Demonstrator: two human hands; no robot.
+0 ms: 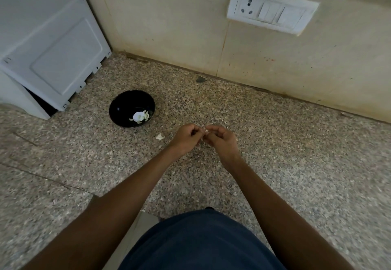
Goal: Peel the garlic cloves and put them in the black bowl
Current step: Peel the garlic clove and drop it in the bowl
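Both hands, left hand (186, 136) and right hand (220, 140), pinch one garlic clove (205, 131) between curled fingers; peeled cloves (140, 116) lie in the black bowl (124, 104).

A speckled grey-brown granite countertop (275, 142) meets a beige tiled wall (169, 15). A white wall-mounted socket-and-switch plate (271, 8) is fixed to the wall at upper right. A white box-shaped appliance (48, 43) stands on the countertop at upper left, against the wall.
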